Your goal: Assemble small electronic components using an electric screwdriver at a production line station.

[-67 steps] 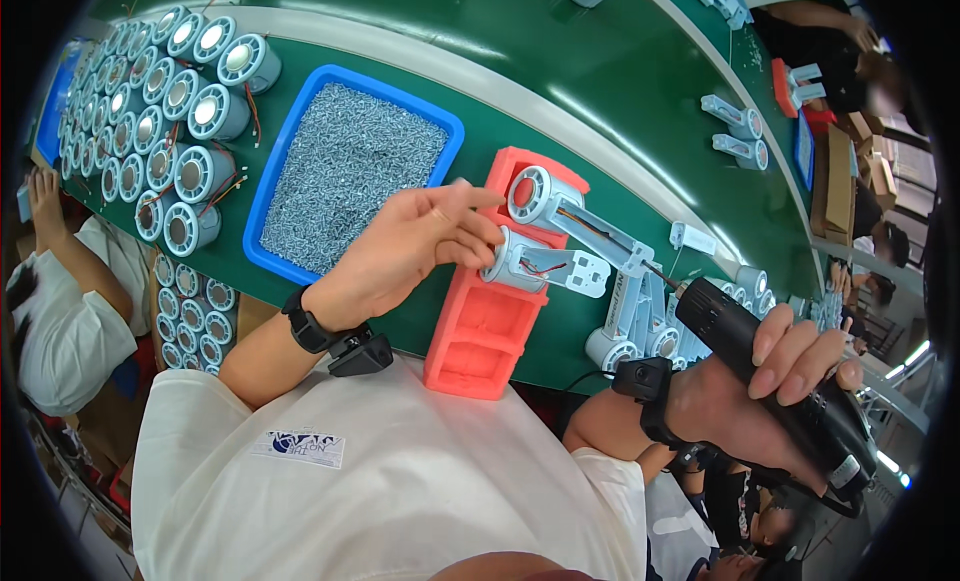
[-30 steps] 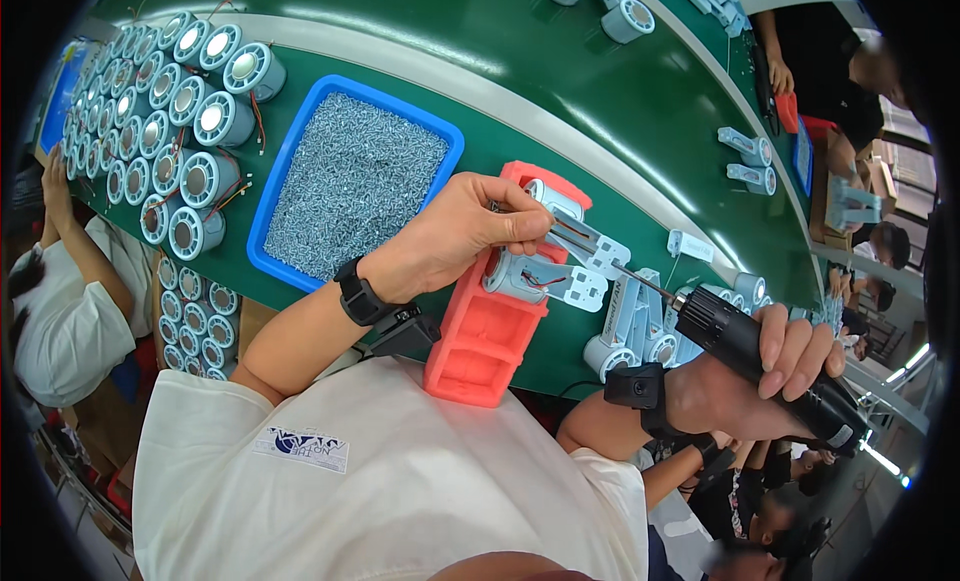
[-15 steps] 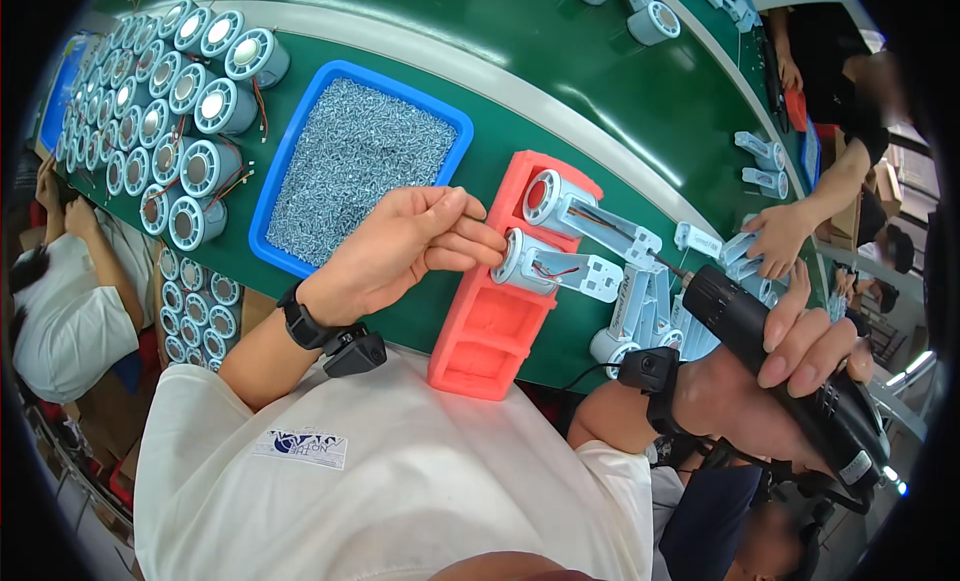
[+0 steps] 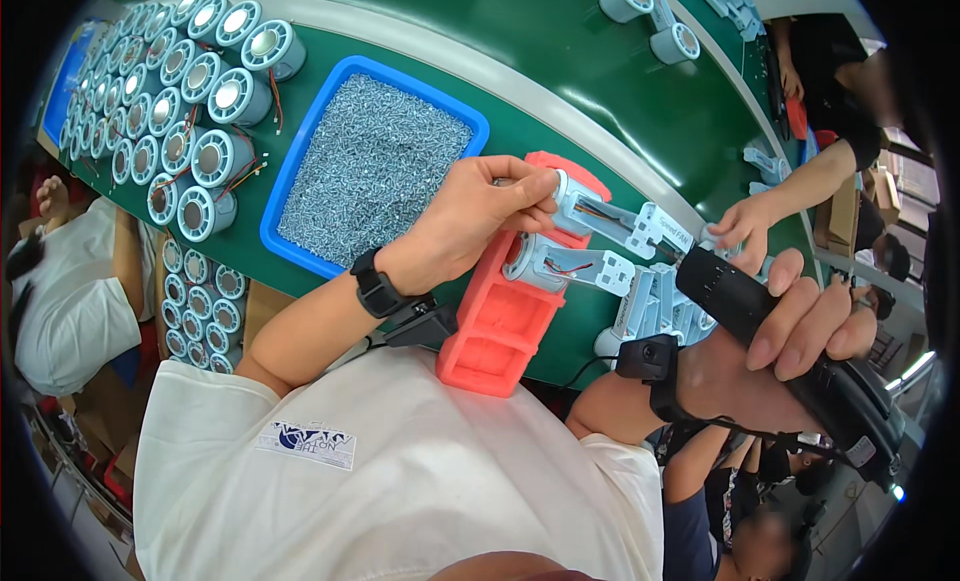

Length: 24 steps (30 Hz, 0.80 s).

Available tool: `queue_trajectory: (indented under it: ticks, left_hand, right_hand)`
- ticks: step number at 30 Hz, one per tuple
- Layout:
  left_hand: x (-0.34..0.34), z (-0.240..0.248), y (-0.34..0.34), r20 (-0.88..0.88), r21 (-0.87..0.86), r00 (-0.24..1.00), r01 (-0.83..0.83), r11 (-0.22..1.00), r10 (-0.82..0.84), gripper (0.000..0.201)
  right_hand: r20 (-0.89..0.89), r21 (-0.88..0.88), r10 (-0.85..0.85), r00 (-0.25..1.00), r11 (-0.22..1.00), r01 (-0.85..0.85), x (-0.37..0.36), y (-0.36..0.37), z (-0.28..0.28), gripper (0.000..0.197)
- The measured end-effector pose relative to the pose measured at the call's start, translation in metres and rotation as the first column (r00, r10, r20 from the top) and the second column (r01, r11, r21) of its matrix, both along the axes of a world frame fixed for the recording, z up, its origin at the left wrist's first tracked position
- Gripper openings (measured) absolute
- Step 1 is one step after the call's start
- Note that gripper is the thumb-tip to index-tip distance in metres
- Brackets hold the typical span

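Note:
Two light-blue fan bodies lie in a red fixture (image 4: 487, 326). The farther fan body (image 4: 600, 216) has an open handle with wires inside. The nearer fan body (image 4: 570, 266) sits beside it. My left hand (image 4: 490, 206) is closed at the farther one's round end, thumb and fingertips against its rim; anything tucked in the palm is hidden. In my right hand (image 4: 800, 331) is a black electric screwdriver (image 4: 735, 301), fingers wrapped round its body. Its bit reaches the handle end of the farther fan body.
A blue tray (image 4: 272, 221) full of small screws (image 4: 370, 166) stands left of the fixture. Rows of round light-blue motor housings (image 4: 215, 156) fill the far left. More blue handle parts (image 4: 665, 301) lie right of the fixture, near a co-worker's hand (image 4: 745, 231). Another person (image 4: 85, 291) sits at left.
My left hand has moved right and away from me, from beside the nearer fan body to the farther one's round end. The screwdriver stays at the handle end. The co-worker's hand has shifted left.

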<state>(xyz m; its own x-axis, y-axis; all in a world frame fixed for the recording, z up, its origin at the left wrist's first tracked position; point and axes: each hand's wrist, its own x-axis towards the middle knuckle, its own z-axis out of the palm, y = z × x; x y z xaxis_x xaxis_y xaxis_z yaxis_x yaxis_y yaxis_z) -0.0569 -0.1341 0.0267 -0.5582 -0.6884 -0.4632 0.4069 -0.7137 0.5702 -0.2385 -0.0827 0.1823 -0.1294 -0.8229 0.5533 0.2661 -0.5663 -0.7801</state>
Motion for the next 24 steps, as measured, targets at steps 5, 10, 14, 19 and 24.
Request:
queue_trajectory:
  ticks: [5,10,14,19,24]
  left_hand:
    - [-0.003,-0.013,-0.003,-0.133,-0.037,0.989,0.059,0.998,-0.063,0.018]
    - [-0.002,-0.009,0.001,-0.238,0.075,0.971,0.024,0.997,-0.006,0.017]
    - [-0.005,-0.006,0.005,-0.279,0.140,0.960,0.026,0.990,0.014,0.018]
    - [-0.006,-0.004,0.008,-0.272,0.142,0.962,0.071,0.987,-0.030,0.019]
    - [-0.005,-0.009,0.007,-0.398,0.180,0.917,0.089,0.980,-0.010,0.023]
  right_hand:
    - [-0.075,-0.013,-0.169,0.983,0.986,0.169,0.003,0.009,0.003,0.046]
    - [0.199,-0.056,-0.182,0.963,0.979,0.197,-0.015,0.039,0.017,0.051]
    - [0.303,-0.039,-0.109,0.947,0.991,0.127,-0.026,0.034,0.005,0.040]
    - [0.320,-0.045,-0.128,0.939,0.988,0.150,-0.030,0.031,-0.003,0.037]
    - [0.378,-0.051,-0.098,0.921,0.991,0.126,-0.030,0.029,-0.007,0.035]
